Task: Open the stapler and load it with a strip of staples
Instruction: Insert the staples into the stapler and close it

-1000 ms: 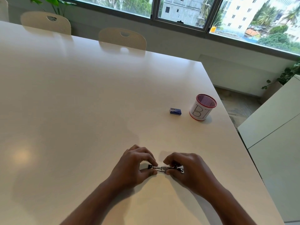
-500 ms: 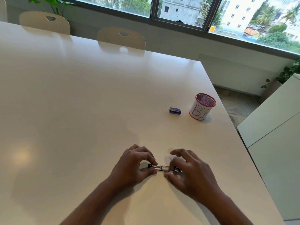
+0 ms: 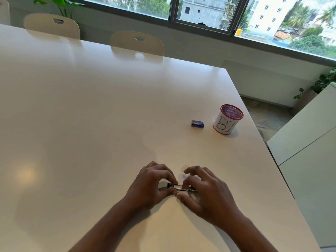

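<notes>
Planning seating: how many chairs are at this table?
3, all on the far side: middle chair, left chair, and an edge chair cut off at the frame's left. More may be hidden.

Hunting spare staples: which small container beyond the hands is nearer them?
The small flat blue box, lying left of the taller, upright white mesh cup with red rims, which stands farther right.

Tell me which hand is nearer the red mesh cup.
Right. The right hand, on the stapler, lies toward the person from the red mesh cup and slightly left; the left hand grips the stapler's other end, further left again.
</notes>
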`<state>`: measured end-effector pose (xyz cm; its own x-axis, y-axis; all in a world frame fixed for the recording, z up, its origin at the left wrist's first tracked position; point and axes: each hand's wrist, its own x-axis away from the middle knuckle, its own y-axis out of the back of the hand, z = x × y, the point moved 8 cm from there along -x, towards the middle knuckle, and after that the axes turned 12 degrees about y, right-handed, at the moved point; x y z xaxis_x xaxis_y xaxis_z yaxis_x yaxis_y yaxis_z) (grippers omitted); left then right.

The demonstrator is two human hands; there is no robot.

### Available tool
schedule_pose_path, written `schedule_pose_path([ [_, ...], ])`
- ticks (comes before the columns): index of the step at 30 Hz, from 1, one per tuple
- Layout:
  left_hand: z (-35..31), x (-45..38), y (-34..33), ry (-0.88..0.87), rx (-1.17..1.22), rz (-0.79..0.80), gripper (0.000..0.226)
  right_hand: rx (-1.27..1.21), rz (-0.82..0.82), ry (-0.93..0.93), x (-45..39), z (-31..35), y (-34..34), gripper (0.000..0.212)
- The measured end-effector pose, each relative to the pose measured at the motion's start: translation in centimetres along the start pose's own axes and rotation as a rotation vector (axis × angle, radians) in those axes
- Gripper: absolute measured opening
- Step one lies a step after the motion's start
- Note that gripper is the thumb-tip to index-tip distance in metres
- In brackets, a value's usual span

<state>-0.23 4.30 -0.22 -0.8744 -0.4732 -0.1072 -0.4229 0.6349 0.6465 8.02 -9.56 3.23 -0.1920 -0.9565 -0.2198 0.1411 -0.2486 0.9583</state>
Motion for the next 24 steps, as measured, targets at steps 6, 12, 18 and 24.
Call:
schedule_pose_path([
  [6, 0.0, 0.0, 0.0, -0.011, -0.015, -0.005, 0.024, -0.002, -0.032, 0.021, -0.5, 0.4, -0.2, 0.034],
  [12, -0.1, 0.2, 0.1, -0.001, -0.003, -0.022, 0.022, -0.040, -0.057, 0.021, -0.2, 0.1, 0.2, 0.033],
  [18, 0.0, 0.2, 0.1, 0.029, 0.022, -0.009, 0.022, -0.273, -0.286, -0.038, 2.3, -2.1, 1.8, 0.022],
  [24, 0.1, 0.0, 0.0, 0.030, 0.044, -0.003, 0.023, -0.360, -0.439, -0.145, 4.9, -4.1, 1.1, 0.027],
])
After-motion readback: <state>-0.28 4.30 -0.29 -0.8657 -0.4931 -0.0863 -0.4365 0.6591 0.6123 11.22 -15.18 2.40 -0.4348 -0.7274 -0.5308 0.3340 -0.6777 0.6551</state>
